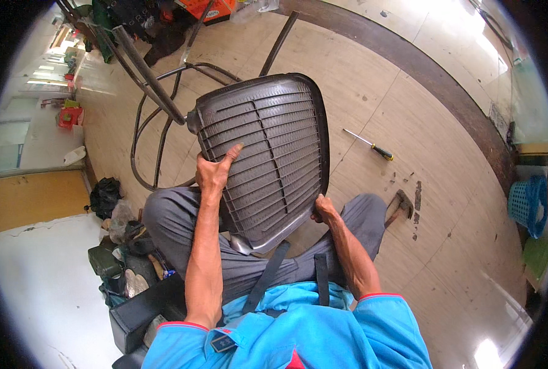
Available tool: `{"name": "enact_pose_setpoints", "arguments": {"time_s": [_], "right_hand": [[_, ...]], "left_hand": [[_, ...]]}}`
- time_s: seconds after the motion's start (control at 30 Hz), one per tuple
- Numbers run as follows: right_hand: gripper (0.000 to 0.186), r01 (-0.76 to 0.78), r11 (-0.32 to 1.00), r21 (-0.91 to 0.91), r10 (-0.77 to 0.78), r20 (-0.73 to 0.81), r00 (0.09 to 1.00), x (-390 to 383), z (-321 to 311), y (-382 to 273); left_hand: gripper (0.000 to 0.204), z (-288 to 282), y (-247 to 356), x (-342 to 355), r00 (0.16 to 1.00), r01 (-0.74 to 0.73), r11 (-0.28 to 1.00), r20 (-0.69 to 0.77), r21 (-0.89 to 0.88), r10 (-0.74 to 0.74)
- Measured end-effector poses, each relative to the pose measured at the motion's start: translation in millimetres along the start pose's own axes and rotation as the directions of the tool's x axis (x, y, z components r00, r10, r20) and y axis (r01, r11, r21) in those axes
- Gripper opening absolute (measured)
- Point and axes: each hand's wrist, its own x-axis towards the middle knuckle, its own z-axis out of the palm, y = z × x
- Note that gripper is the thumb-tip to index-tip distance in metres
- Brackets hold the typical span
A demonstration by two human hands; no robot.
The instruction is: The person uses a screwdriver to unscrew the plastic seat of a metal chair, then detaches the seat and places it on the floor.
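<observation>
A chair [268,138] with a dark brown ribbed, woven-looking plastic panel is tilted up over my lap. Its bent metal tube frame [157,98] reaches away to the far left. My left hand [214,171] grips the panel's left edge, thumb lying on the ribs and fingers hidden beneath. Low on the right, my right hand [324,210] is closed around the panel's edge, its fingertips partly hidden. On the floor to the right lies a screwdriver [372,146] with a black and yellow handle. A hammer [401,206] rests by my right knee.
Small dark bits [417,200] are scattered beside the hammer. Bags and a black box [148,313] crowd my left side. A blue plastic basket [523,206] stands at the far right. An orange box [209,9] and dark cloth items sit at the far edge.
</observation>
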Motion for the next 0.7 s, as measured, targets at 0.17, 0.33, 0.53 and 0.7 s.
{"name": "enact_pose_setpoints", "arguments": {"time_s": [0.17, 0.33, 0.53, 0.7], "right_hand": [[0.065, 0.330, 0.943, -0.037, -0.292, -0.564, 0.772, -7.0, -18.8, -22.1], [0.060, 0.532, 0.833, 0.154, -0.344, -0.608, 0.715, -46.0, -73.0, -37.4], [0.047, 0.737, 0.446, 0.508, -0.472, -0.567, 0.675, -153.4, -122.3, -71.5], [0.046, 0.744, 0.360, 0.562, -0.598, -0.473, 0.647, -261.5, -161.6, -101.0]], "left_hand": [[0.117, -2.2, 25.8, -12.1, 0.999, -0.005, 0.996, -0.046, 0.095, 0.010], [0.114, 3.2, 44.2, -22.8, 0.998, -0.001, 0.999, -0.068, 0.054, 0.005], [0.100, 14.7, 63.8, -35.1, 0.994, -0.079, 0.960, 0.047, -0.269, 0.095], [0.097, 20.6, 87.9, -68.2, 0.979, 0.100, 0.900, 0.206, -0.425, -0.011]]}}
